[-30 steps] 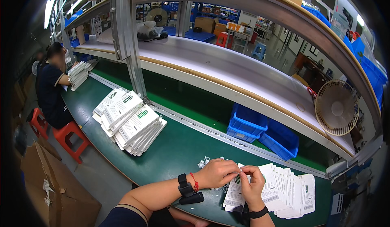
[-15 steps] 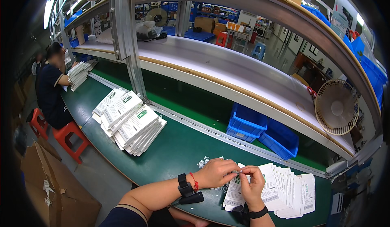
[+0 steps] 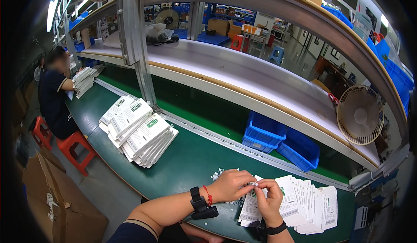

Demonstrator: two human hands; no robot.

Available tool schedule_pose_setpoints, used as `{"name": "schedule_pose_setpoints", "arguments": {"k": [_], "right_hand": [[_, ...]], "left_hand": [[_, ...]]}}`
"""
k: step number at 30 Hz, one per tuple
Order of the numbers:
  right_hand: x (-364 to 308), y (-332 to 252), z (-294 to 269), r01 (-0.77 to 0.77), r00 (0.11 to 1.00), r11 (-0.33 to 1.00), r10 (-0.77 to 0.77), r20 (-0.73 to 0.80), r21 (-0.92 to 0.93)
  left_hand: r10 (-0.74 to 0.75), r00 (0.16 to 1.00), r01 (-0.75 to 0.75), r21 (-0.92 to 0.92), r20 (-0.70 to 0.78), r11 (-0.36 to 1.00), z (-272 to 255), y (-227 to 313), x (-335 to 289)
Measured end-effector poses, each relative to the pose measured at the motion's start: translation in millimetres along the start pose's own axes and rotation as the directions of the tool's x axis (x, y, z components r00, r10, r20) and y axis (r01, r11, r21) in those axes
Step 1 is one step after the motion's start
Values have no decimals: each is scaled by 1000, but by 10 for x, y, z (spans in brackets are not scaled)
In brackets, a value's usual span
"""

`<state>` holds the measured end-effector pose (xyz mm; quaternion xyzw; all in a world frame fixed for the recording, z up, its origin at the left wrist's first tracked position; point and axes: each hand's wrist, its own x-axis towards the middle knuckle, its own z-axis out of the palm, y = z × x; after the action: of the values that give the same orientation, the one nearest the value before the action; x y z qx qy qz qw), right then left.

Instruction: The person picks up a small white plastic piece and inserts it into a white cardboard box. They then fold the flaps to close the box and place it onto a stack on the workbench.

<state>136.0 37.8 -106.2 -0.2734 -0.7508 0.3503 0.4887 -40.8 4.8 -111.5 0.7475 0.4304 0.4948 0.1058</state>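
Observation:
My left hand point(image 3: 231, 184) and my right hand point(image 3: 270, 199) meet at the fingertips over the right part of the green table. Between them they pinch a small white piece point(image 3: 253, 183), too small to make out fully. Below the hands lies a flat white box point(image 3: 248, 211) with green print, partly covered by my fingers. Similar white boxes point(image 3: 306, 206) fan out to the right of my right hand. Loose small white plastic pieces point(image 3: 216, 174) lie beside and behind my left hand, some of them ring-shaped.
A stack of white boxes point(image 3: 145, 134) stands on the green table point(image 3: 191, 156) to the left. Two blue bins point(image 3: 263, 134) sit behind my hands, below a long shelf point(image 3: 243, 75). A fan point(image 3: 360, 114) is at the right. Far left, a person point(image 3: 56, 95) sits near more boxes.
My fingertips have shifted slightly around the small white piece, which now shows more plainly between them. The boxes near my hands have stayed in place.

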Motion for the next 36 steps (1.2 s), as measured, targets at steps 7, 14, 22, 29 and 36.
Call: {"name": "schedule_pose_setpoints", "arguments": {"k": [7,14,22,29,36], "right_hand": [[-11,-3,-7,-4,1000,1000,4,2,16],[-11,21,6,-30,999,999,31,-24,31],[-18,10,-8,-75,997,997,75,8,-25],[-25,27,-10,-69,997,996,70,14,-58],[3,18,-4,-22,1000,999,23,20,-40]], "left_hand": [[-1,1000,2,-20,22,1000,-26,27,14],[28,999,-28,-35,-20,999,-23,31,19],[32,998,-34,-39,-48,999,-32,37,27],[27,998,-28,-35,-49,999,-32,39,23],[32,999,-33,-47,-32,998,-31,32,29]]}}
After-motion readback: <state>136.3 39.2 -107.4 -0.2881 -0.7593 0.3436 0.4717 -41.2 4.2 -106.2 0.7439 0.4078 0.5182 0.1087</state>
